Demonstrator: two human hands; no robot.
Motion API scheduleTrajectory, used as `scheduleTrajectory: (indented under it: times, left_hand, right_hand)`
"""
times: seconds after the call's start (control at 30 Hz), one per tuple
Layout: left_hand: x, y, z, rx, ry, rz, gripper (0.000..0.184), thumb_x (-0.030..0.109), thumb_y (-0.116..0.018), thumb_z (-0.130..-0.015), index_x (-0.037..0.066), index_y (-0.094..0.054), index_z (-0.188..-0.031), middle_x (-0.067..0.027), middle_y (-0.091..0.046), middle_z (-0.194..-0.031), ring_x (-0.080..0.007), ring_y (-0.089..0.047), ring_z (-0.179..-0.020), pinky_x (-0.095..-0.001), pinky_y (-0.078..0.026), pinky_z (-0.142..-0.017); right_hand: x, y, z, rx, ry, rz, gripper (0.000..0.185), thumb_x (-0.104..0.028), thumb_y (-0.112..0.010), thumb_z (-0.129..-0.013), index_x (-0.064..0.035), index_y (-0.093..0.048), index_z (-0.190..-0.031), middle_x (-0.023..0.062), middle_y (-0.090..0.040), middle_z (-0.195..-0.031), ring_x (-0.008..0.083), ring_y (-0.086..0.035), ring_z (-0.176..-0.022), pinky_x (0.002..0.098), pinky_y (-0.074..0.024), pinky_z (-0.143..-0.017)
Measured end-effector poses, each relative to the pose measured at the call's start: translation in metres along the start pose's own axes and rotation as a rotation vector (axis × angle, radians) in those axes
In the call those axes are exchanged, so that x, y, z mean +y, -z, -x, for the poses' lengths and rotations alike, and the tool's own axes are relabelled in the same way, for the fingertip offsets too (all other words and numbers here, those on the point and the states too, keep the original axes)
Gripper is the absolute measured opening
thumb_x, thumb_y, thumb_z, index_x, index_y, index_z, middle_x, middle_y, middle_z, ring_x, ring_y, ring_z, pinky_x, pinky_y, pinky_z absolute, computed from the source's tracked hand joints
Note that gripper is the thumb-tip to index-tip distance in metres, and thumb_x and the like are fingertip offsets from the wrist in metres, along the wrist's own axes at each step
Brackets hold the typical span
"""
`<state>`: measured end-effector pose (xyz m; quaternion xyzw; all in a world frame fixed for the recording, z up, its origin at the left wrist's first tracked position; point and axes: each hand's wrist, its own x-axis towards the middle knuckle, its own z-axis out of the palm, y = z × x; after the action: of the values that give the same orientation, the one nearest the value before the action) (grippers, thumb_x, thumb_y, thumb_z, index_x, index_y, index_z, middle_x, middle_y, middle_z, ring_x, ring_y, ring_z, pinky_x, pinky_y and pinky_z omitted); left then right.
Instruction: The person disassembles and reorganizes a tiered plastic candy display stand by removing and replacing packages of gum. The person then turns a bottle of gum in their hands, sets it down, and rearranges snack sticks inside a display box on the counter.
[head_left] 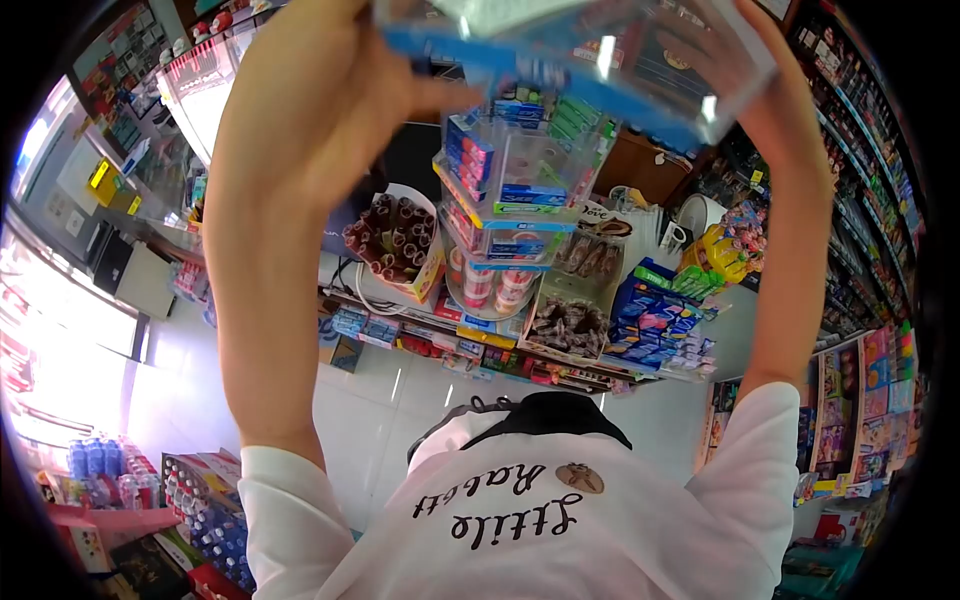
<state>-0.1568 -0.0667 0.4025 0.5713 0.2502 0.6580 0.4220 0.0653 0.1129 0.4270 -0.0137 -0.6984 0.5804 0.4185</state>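
A transparent plastic display tray (590, 65) with blue edging is raised at the top of the view, partly cut off by the frame. My left hand (345, 90) grips its left side, the thumb reaching under the blue edge. On the tray's right side is my right hand (765, 85), with some fingers showing through the plastic. Below the tray stands a tiered transparent display rack (545, 170) holding small blue, green and pink packs. Red and white cups (478, 285) sit at the rack's base.
A box of brown wrapped sticks (400, 245) stands left of the rack. To its right are an open carton of small wrapped sweets (570, 325), blue packets (650, 315) and a yellow container (712, 258). Stocked shelves (860, 160) line the right; bottles (205, 510) stand lower left.
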Motion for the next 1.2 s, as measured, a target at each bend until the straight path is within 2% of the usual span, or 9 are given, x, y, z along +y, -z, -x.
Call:
scheduleTrajectory:
  times: [0.07,0.13,0.33,0.57,0.7,0.93,1.03,1.07,1.2]
  left_hand:
    - [-0.001,-0.004,-0.023,-0.052,0.026,-0.132,0.046,0.034,-0.032,-0.101,0.002,-0.038,-0.134,-0.0124,-0.050,-0.133,-0.0270,-0.039,-0.128,-0.0654,-0.012,-0.107]
    - [-0.009,-0.037,-0.046,0.394,0.177,-0.293,0.041,0.033,-0.033,-0.100,0.004,-0.047,-0.125,-0.0117,-0.053,-0.130,-0.0268,-0.045,-0.121,-0.0615,-0.015,-0.107]
    - [-0.070,0.018,-0.057,0.599,0.262,-0.402,0.045,0.040,-0.040,-0.096,0.004,-0.059,-0.116,-0.0092,-0.058,-0.121,-0.0233,-0.042,-0.120,-0.0484,-0.022,-0.105]
    - [-0.106,0.027,-0.036,0.599,0.340,-0.372,0.045,0.032,-0.041,-0.091,0.002,-0.059,-0.119,-0.0132,-0.057,-0.121,-0.0244,-0.047,-0.115,-0.0353,-0.030,-0.102]
    - [-0.126,0.037,-0.033,0.636,0.293,-0.310,0.046,0.033,-0.037,-0.093,0.003,-0.055,-0.124,-0.0136,-0.055,-0.125,-0.0246,-0.047,-0.115,-0.0356,-0.030,-0.103]
    - [-0.136,0.045,-0.027,0.470,0.171,-0.173,0.054,0.044,-0.035,-0.098,0.009,-0.041,-0.139,-0.0121,-0.046,-0.138,-0.0255,-0.042,-0.124,-0.0367,-0.026,-0.108]
    - [-0.160,0.059,0.012,0.544,-0.069,-0.815,0.054,0.040,-0.040,-0.099,0.001,-0.038,-0.137,-0.0150,-0.046,-0.135,-0.0258,-0.043,-0.128,-0.0416,-0.028,-0.111]
    - [-0.170,0.050,0.016,0.685,0.028,-0.217,0.066,0.050,-0.044,-0.095,-0.001,-0.036,-0.138,-0.0165,-0.056,-0.124,-0.0224,-0.059,-0.094,-0.0357,-0.052,-0.082]
    - [-0.247,0.090,0.077,0.591,0.102,-0.141,0.071,0.056,-0.033,-0.096,0.003,-0.029,-0.143,-0.0139,-0.045,-0.133,-0.0229,-0.047,-0.117,-0.0356,-0.037,-0.100]
  right_hand:
    - [0.021,0.023,-0.025,0.110,-0.063,-0.205,0.039,-0.029,-0.048,-0.094,0.0015,-0.053,-0.119,0.0142,-0.061,-0.111,0.0249,-0.059,-0.101,0.0400,-0.0473,-0.091]
    - [0.050,0.051,-0.046,0.186,-0.099,-0.292,0.034,-0.025,-0.050,-0.091,0.0018,-0.058,-0.110,0.0141,-0.063,-0.104,0.0256,-0.061,-0.098,0.0399,-0.0480,-0.089]
    - [0.102,0.053,-0.036,0.301,-0.187,-0.170,0.034,-0.028,-0.047,-0.089,-0.0014,-0.064,-0.101,0.0074,-0.067,-0.097,0.0204,-0.061,-0.093,0.0351,-0.0464,-0.084]
    - [0.200,0.123,-0.029,0.029,-0.009,0.366,0.043,-0.035,-0.046,-0.098,0.0003,-0.052,-0.121,0.0074,-0.056,-0.120,0.0179,-0.053,-0.109,0.0328,-0.0406,-0.095]
    - [0.198,0.104,-0.021,0.247,-0.345,-0.115,0.038,-0.027,-0.047,-0.098,0.0022,-0.051,-0.121,0.0111,-0.055,-0.122,0.0205,-0.050,-0.115,0.0338,-0.0379,-0.100]
    - [0.163,0.050,-0.003,0.252,-0.300,-0.273,0.046,-0.042,-0.048,-0.095,-0.0052,-0.058,-0.121,0.0084,-0.064,-0.113,0.0209,-0.058,-0.104,0.0357,-0.0399,-0.096]
    - [0.170,0.068,0.019,0.342,-0.264,-0.313,0.047,-0.034,-0.043,-0.099,0.0015,-0.046,-0.130,0.0184,-0.047,-0.133,0.0232,-0.044,-0.124,0.0342,-0.0338,-0.105]
    - [0.171,0.064,0.034,0.420,-0.280,-0.198,0.054,-0.039,-0.037,-0.100,-0.0006,-0.039,-0.138,0.0187,-0.038,-0.143,0.0253,-0.038,-0.131,0.0357,-0.0293,-0.110]
    - [0.199,0.033,0.109,0.553,-0.335,0.007,0.058,-0.042,-0.036,-0.101,-0.0036,-0.031,-0.144,0.0126,-0.032,-0.148,0.0272,-0.033,-0.134,0.0379,-0.0239,-0.113]
